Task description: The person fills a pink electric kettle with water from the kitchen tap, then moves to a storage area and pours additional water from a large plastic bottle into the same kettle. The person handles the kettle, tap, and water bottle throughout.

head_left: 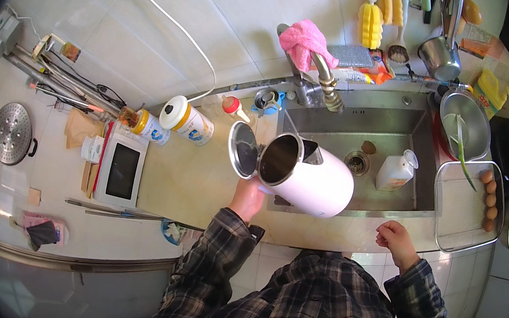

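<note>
My left hand (248, 198) grips the handle of a white electric kettle (321, 180), partly hiding that handle. The kettle is tilted, its base towards the right, over the left part of the stainless steel sink (412, 131). Its hinged lid (242, 149) stands raised, and its dark inside shows at the mouth. My right hand (395, 241) hovers by the counter's front edge with its fingers curled and nothing visible in them. In the sink, a white plastic bottle (392, 173) stands near the drain (356, 163), with a piece of eggshell (368, 147) beside it.
A faucet (326, 74) draped with a pink cloth (306, 45) rises behind the sink. To the right, several eggs (490, 200) lie in a wire-mesh tray (446, 242), below a metal bowl (476, 140). Two cans (196, 127) and a microwave (124, 166) stand at left.
</note>
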